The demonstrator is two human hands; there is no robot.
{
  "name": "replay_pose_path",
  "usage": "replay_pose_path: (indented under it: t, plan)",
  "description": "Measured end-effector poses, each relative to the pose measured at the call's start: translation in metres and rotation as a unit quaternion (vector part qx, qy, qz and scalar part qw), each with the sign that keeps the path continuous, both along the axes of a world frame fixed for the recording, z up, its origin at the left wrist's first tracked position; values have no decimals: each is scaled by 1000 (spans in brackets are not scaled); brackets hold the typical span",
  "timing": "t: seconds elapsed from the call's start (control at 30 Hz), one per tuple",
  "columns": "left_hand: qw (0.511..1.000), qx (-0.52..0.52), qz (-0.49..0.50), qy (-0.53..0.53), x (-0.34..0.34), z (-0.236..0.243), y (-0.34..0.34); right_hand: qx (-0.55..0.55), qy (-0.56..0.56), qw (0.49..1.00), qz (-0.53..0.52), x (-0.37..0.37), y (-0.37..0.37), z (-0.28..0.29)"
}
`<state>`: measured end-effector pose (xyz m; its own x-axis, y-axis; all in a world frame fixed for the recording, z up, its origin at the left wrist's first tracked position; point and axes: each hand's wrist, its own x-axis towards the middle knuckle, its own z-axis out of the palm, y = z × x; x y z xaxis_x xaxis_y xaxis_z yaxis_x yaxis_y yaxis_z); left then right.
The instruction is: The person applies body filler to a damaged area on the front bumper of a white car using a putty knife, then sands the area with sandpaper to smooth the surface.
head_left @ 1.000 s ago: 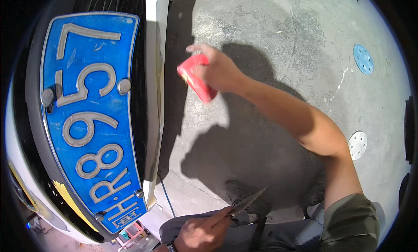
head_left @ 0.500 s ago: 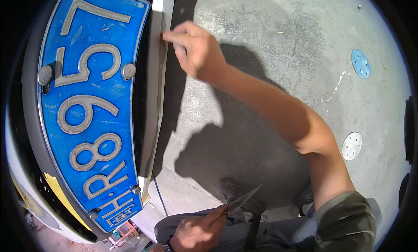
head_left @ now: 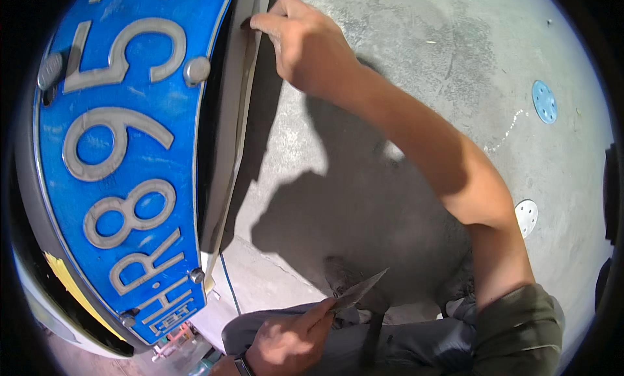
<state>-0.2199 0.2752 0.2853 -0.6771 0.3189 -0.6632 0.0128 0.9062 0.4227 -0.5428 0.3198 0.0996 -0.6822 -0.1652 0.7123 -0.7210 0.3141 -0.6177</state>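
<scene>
A blue licence plate [head_left: 123,200] with raised characters and round bolt caps fills the left, on a vehicle's front. Along its right side runs a pale bumper edge [head_left: 227,168]. My right hand [head_left: 302,44] is at that edge near the top, index finger reaching onto it, other fingers curled; what they hold, if anything, is hidden. My left hand [head_left: 289,343] rests low over my grey trouser leg, shut on a thin, pointed metal blade like a scraper [head_left: 357,290] that points up to the right.
A grey concrete floor [head_left: 422,44] carries a blue perforated disc [head_left: 545,102] and a white one [head_left: 526,217] at the right. Yellow tape [head_left: 75,291] is on the bodywork at lower left. My shoes and a thin blue line [head_left: 231,285] show below.
My right hand has moved up and left onto the bumper edge; the red object it held is out of sight. The plate appears higher and further left in view. My left hand keeps the blade.
</scene>
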Motion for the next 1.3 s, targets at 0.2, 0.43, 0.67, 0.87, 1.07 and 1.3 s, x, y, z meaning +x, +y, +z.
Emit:
replay_pose_path:
  t: [0.2,0.43,0.67,0.87,1.07,1.3]
  plan:
    - [999,37,-6,-8,-4,-7,4,6,-135,983,126,117,-14,-6]
    - [999,36,-12,-12,-9,0,10,-61,-165,975,135,75,1,-9]
    - [999,19,-23,-15,-8,1,10,-104,-65,992,35,-32,17,8]
    - [1000,30,-10,-2,-2,-1,5,-97,-60,993,17,-29,3,14]
    - [999,37,-2,-8,2,-2,1,-60,-42,997,28,33,-17,-14]
    - [998,52,-18,6,-3,-3,2,-33,-140,982,127,149,-30,-15]
